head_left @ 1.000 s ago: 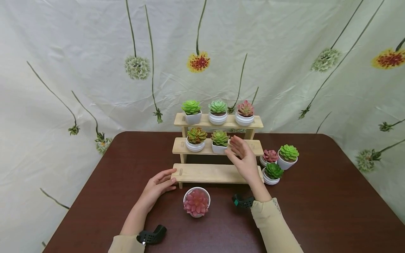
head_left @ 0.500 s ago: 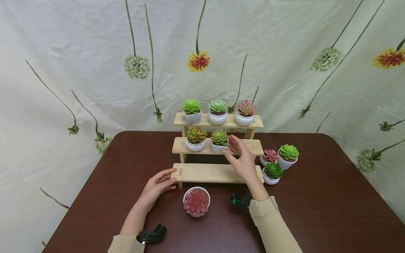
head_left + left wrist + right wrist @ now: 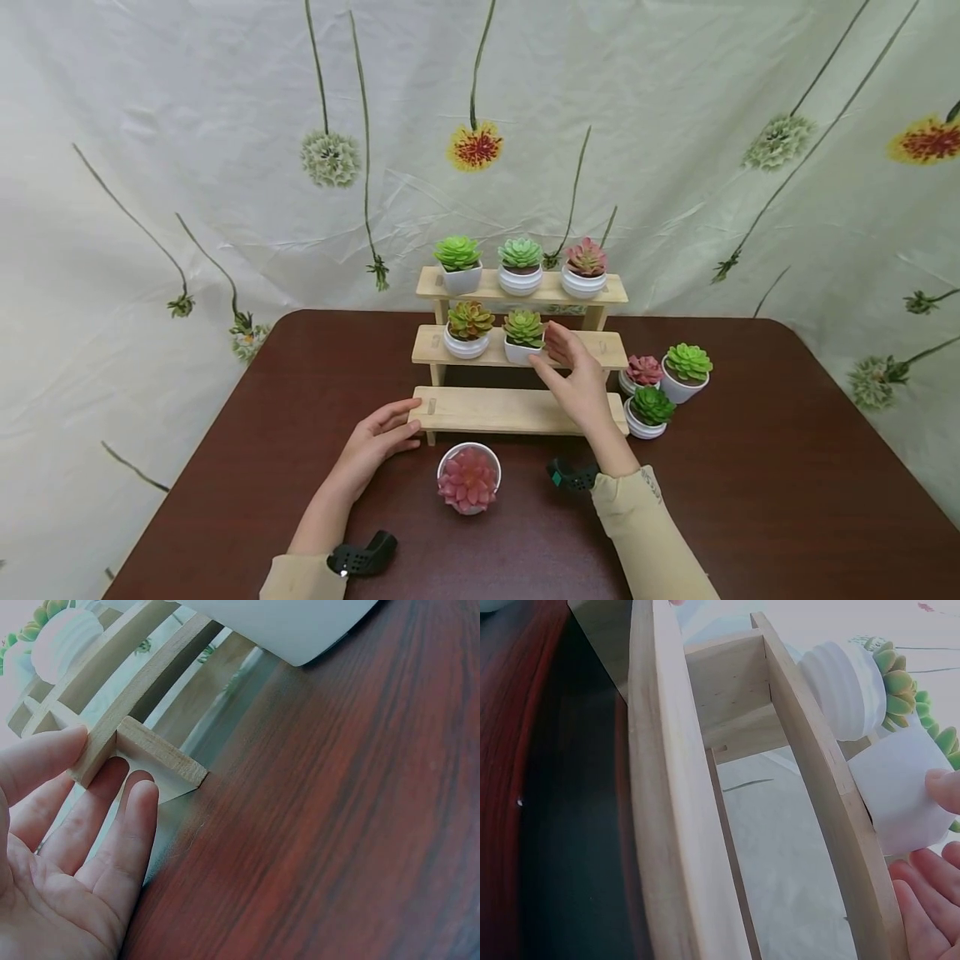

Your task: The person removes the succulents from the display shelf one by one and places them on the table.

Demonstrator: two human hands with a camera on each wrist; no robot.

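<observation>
A tiered wooden stand (image 3: 487,410) is on the table. My left hand (image 3: 371,440) holds the left end of its lowest shelf, thumb and fingers on either side of the board (image 3: 105,742). On the middle shelf sits a small white square pot (image 3: 521,353) with a green succulent (image 3: 523,327). My right hand (image 3: 576,382) is at this pot's right side; the thumb touches its face (image 3: 904,796) and the nearly straight fingers lie beside it. To its left is a round pot (image 3: 466,345) with an orange-green succulent. Three potted succulents stand on the top shelf (image 3: 490,287).
In front of the stand, a pink succulent (image 3: 468,481) in a white pot is on the dark wood table (image 3: 780,475). Three more potted succulents, including a dark green one (image 3: 652,407), cluster right of the stand. A floral cloth (image 3: 660,125) hangs behind.
My right hand has shifted slightly left, its thumb coming against the square pot, which appears to have moved very slightly left. The left hand stays at the shelf end.
</observation>
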